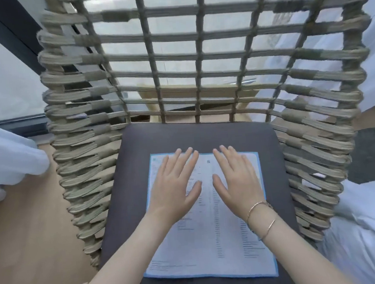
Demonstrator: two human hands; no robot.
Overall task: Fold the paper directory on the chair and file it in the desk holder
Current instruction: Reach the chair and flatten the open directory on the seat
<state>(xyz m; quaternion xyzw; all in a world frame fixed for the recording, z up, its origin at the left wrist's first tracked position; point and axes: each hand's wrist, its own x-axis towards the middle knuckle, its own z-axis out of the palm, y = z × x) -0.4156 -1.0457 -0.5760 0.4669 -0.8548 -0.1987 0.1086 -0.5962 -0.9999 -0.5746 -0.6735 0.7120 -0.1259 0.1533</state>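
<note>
The paper directory, a white sheet with a blue border and printed columns, lies flat and unfolded on the dark grey seat cushion of a woven rope chair. My left hand rests palm down on the sheet's upper left part, fingers spread. My right hand, with thin bracelets at the wrist, lies palm down on the upper right part. Both hands hold nothing. No desk holder is in view.
The chair's woven back and sides enclose the seat on three sides. White curtains hang at the left and right. White bedding lies at the lower right. Wooden floor shows on the left.
</note>
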